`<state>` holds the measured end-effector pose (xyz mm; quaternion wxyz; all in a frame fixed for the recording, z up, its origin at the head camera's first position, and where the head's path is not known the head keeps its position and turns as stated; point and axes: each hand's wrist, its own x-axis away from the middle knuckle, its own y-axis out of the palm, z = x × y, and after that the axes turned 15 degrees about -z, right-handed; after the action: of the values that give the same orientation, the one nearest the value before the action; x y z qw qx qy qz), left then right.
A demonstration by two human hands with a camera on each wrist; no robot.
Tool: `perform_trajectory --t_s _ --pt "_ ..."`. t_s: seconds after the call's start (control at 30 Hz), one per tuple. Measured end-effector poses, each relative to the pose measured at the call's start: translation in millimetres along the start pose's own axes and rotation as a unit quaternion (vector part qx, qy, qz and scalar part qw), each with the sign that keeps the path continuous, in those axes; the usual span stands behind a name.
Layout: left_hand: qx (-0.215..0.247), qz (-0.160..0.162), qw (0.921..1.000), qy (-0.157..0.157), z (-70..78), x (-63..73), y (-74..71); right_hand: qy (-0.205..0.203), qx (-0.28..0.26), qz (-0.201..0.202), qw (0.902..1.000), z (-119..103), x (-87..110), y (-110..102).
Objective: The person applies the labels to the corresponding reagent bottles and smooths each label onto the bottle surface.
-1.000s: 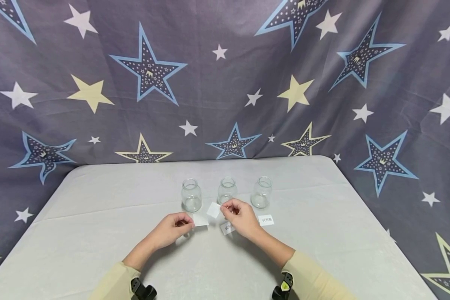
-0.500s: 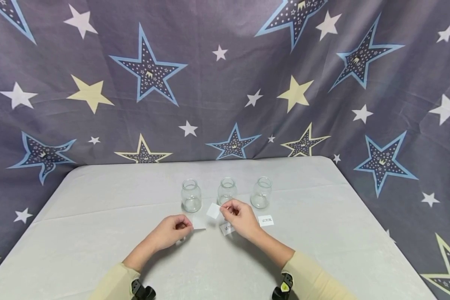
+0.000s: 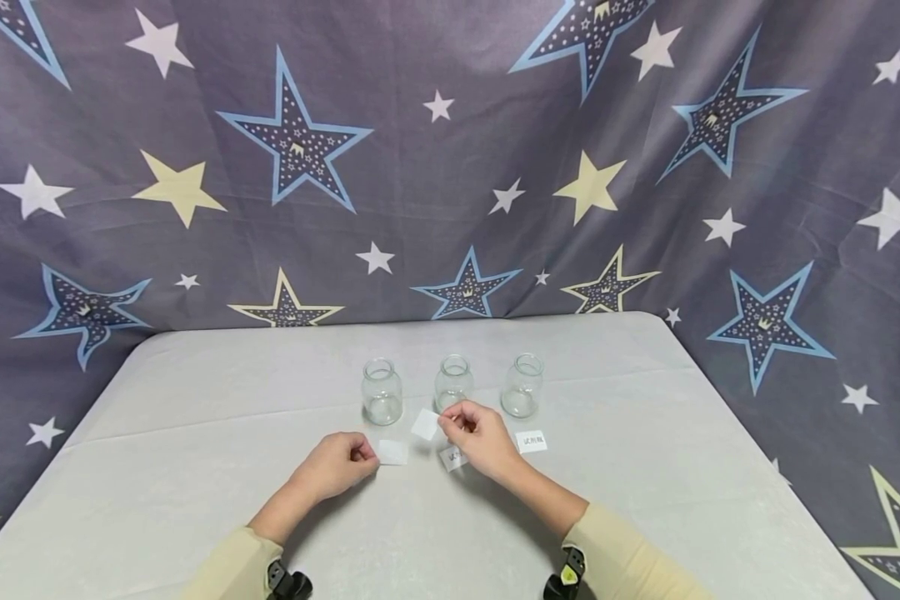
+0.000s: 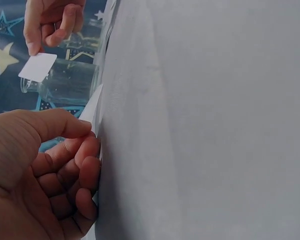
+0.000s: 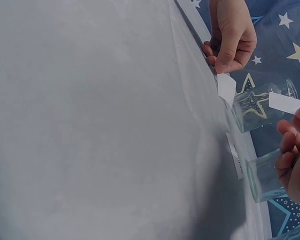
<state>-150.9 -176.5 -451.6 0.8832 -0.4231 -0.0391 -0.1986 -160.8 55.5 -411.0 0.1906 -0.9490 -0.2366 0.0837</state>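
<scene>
My left hand point(image 3: 370, 457) pinches a small blank white paper slip point(image 3: 392, 452) by its edge, low over the grey table point(image 3: 195, 467). In the left wrist view the thumb and fingers point(image 4: 85, 131) close on that slip point(image 4: 93, 107). My right hand point(image 3: 444, 422) pinches a second white slip point(image 3: 425, 423), held up in front of the middle glass jar point(image 3: 453, 382). The left jar point(image 3: 382, 392) and right jar point(image 3: 522, 385) stand beside it, all open and empty. The right wrist view shows the left hand point(image 5: 232, 37), its slip point(image 5: 226, 87) and the raised slip point(image 5: 284, 102).
Two printed white labels lie on the table: one point(image 3: 453, 457) under my right hand, one point(image 3: 532, 441) in front of the right jar. A star-patterned dark cloth point(image 3: 450, 167) hangs behind the table. Black wrist mounts point(image 3: 288, 582) show at the bottom edge.
My left hand has drawn its slip a little down and toward me, away from the raised one. The right hand has barely moved.
</scene>
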Motion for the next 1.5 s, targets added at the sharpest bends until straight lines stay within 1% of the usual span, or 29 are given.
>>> perform_trajectory --t_s 0.13,0.27,0.5,0.57,0.7,0.8,0.87,1.1,1.17,1.27,1.4,1.5 --pt "-0.010 0.002 0.9999 -0.004 1.7 1.1 -1.1 0.001 0.004 0.000 1.0000 -1 1.1 0" --pt "-0.010 -0.003 0.9999 -0.011 2.7 1.4 -2.0 0.002 0.009 -0.006 0.9999 2 0.8 1" --pt "-0.001 -0.008 0.9998 -0.016 2.1 1.3 -1.7 0.007 0.006 -0.009 0.9999 37 -10.1 7" --pt "0.001 -0.010 0.9999 -0.013 1.8 1.5 -1.8 0.003 0.002 -0.011 0.9999 41 -11.2 8" --pt "0.017 -0.012 0.9997 -0.009 1.0 1.9 -2.2 -0.001 0.000 -0.016 0.9999 41 -11.3 9" --pt "0.039 -0.015 0.9991 -0.010 0.4 1.7 -2.5 -0.009 0.004 -0.016 0.9998 41 -11.1 10" --pt "0.054 -0.020 0.9983 -0.006 0.5 1.5 -3.0 -0.011 0.009 -0.013 0.9998 40 -11.4 10" --pt "0.089 -0.032 0.9948 0.038 3.0 2.3 -5.0 -0.012 0.019 0.002 0.9997 39 -11.4 11" --pt "0.099 -0.032 0.9936 0.043 4.2 1.3 -4.8 -0.019 0.026 0.010 0.9994 39 -11.7 11" --pt "0.106 -0.028 0.9926 0.051 6.0 -0.9 -3.8 -0.037 0.039 0.024 0.9982 39 -12.8 13" --pt "0.116 -0.017 0.9915 0.057 8.9 -4.4 -1.8 -0.065 0.074 0.041 0.9943 38 -14.2 16" --pt "0.122 -0.008 0.9906 0.061 12.3 -6.1 0.0 -0.073 0.102 0.050 0.9908 37 -14.7 18"
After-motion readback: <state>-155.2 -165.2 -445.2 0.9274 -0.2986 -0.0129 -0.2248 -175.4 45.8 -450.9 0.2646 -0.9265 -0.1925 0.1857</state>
